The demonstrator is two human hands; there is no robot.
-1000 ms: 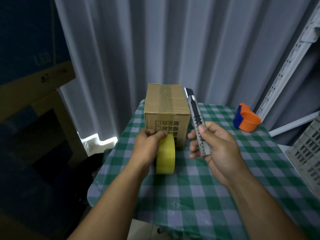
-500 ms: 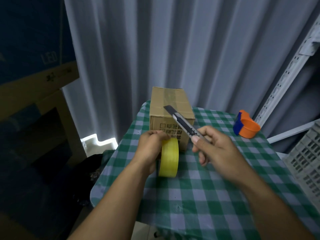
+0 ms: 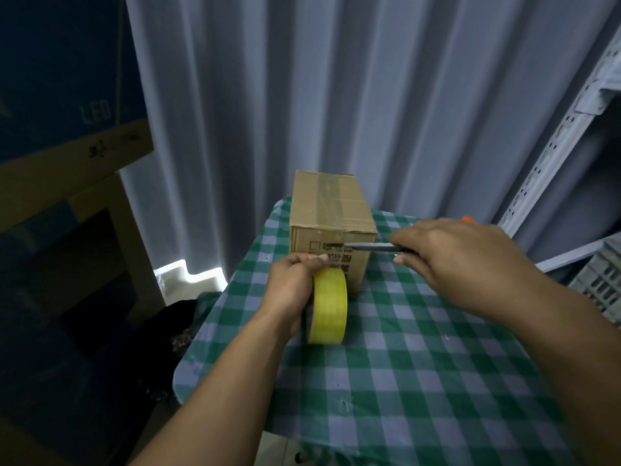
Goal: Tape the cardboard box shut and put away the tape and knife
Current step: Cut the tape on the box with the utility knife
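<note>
At the far left a dark blue carton printed "LED" (image 3: 67, 95) leans above a brown cardboard panel (image 3: 74, 163). A white foam block (image 3: 190, 275) lies low on the floor beside them. A pale grey pleated curtain (image 3: 336, 95) hangs across the back.

The bench, covered in a green-and-white checked cloth (image 3: 420, 381), carries the task's things. The left hand (image 3: 294, 280) comes in from below. Its grip is curled over the top of the yellow roll of tape (image 3: 331, 304), with the fingertips lying close against the near face of the box. The roll stands on its edge on the cloth, just in front of the box's lower left corner.

The small brown cardboard box (image 3: 331, 210) sits at the far edge of the bench. Its flaps are down, and a strip of clear tape runs along the top seam and over the front edge.

To the right, the right hand (image 3: 460, 260) has its grip clamped on the slim metal utility knife (image 3: 373, 246). The knife lies level and points left across the printed front of the box, just above the left fingertips. Whether its tip touches the cardboard or any tape cannot be told.

A sliver of an orange object (image 3: 468, 219) shows behind the right hand's knuckles. Further right a white perforated shelf upright (image 3: 551, 156) slants upward, with a grey slotted plastic crate (image 3: 601, 284) at the edge of the view.
</note>
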